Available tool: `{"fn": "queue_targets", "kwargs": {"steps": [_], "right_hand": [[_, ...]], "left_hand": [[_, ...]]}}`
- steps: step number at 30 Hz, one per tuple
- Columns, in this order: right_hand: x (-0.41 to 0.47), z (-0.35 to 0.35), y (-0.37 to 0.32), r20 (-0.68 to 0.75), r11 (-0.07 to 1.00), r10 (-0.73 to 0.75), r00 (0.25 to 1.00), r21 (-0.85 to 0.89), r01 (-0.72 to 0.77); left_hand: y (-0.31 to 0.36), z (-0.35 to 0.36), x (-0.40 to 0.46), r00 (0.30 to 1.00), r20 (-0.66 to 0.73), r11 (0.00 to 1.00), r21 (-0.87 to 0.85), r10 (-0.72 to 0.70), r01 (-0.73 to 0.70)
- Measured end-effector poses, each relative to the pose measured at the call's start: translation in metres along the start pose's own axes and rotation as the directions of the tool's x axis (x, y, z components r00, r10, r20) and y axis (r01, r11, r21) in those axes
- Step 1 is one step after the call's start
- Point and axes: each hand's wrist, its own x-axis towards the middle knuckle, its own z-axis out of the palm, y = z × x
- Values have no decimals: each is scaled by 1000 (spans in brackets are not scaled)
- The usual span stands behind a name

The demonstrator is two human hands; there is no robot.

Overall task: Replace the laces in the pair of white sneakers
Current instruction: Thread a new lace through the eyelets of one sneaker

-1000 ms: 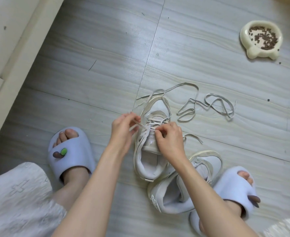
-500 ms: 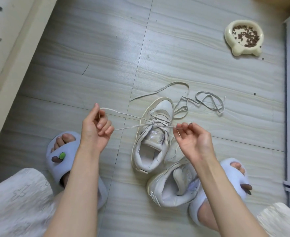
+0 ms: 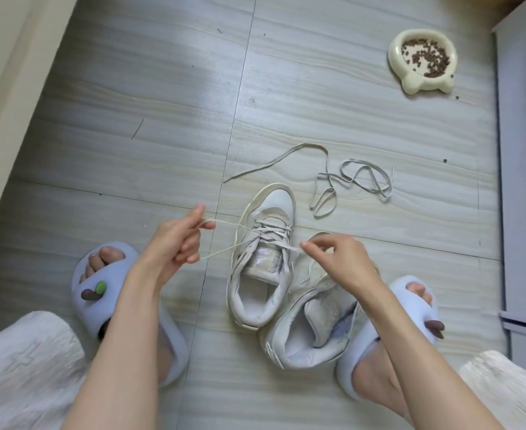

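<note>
The upright sneaker (image 3: 263, 259) stands toe-away between both hands, its lace (image 3: 224, 226) stretched crosswise: the left hand (image 3: 175, 240) pinches one end, the right hand (image 3: 339, 259) the other, nearer the eyelets

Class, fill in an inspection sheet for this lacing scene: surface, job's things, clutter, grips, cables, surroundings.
Surface: grey plank-pattern floor, small dark specks.
Job's things: upright sneaker, partly laced; second sneaker tipped against it, no lace seen; loose lace on the floor beyond.
Clutter: pet bowl with kibble, far right.
Grips: left hand pinches one lace end; right hand pinches the other.
Cables: nothing seen.
Surroundings: pale wall base left, grey cabinet right, lilac slippers on both feet.
</note>
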Motion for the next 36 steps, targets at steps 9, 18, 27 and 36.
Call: {"fn": "queue_targets", "kwargs": {"steps": [9, 18, 27, 36], "right_hand": [[1, -15, 11, 21, 430, 303, 953, 889, -156], [7, -4, -3, 253, -34, 314, 915, 966, -255], [-8, -5, 18, 123, 980, 199, 972, -46, -195], [-1, -6, 7, 71, 285, 190, 979, 950, -124]], "left_hand": [[-6, 19, 9, 998, -52, 999, -28, 27, -28], [0, 38, 6, 993, 115, 791, 610, -30, -47], [-11, 61, 13, 997, -8, 938, 341, 74, -67], [-18, 67, 19, 992, -34, 912, 398, 124, -100]]}}
